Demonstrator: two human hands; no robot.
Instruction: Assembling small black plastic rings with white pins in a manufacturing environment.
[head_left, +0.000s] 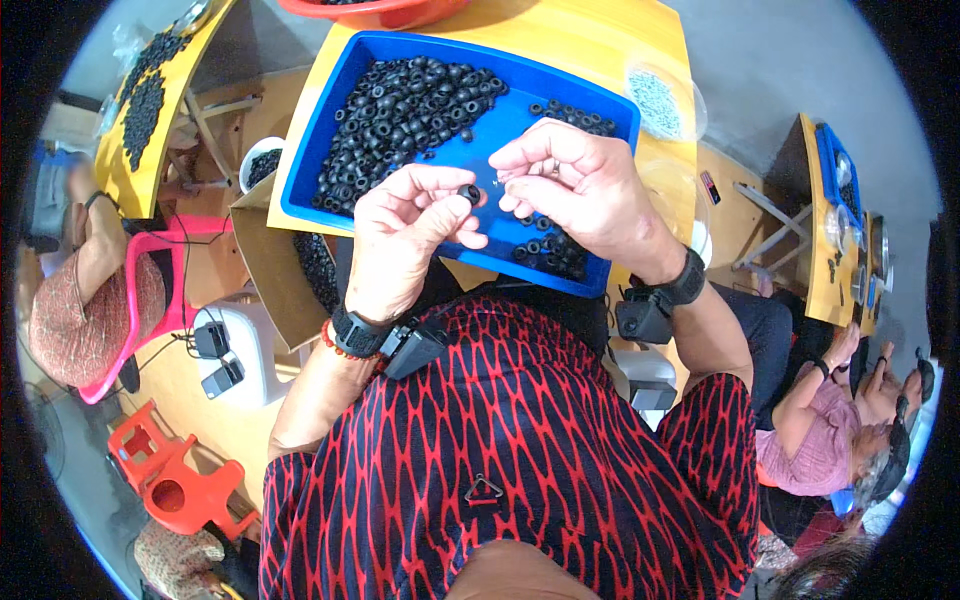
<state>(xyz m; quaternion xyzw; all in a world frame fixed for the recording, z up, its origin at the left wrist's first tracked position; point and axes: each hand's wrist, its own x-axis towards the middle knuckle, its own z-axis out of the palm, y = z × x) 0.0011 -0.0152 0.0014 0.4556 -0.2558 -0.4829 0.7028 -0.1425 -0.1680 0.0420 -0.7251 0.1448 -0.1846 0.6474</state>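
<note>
My left hand holds a small round black part with a hole between thumb and fingers, over the near edge of a blue tray. Close to its right, my right hand is closed in a pinch; a tiny pale speck shows at the fingertips, too small to name. A big heap of black ring-like parts fills the tray's left side. Smaller groups of black parts lie on its right side, partly hidden by my right hand.
The tray rests on a yellow table. A clear dish of pale blue-green pieces stands to the right, a red basin at the far edge. Left are a cardboard box and a white bucket. Other people sit at both sides.
</note>
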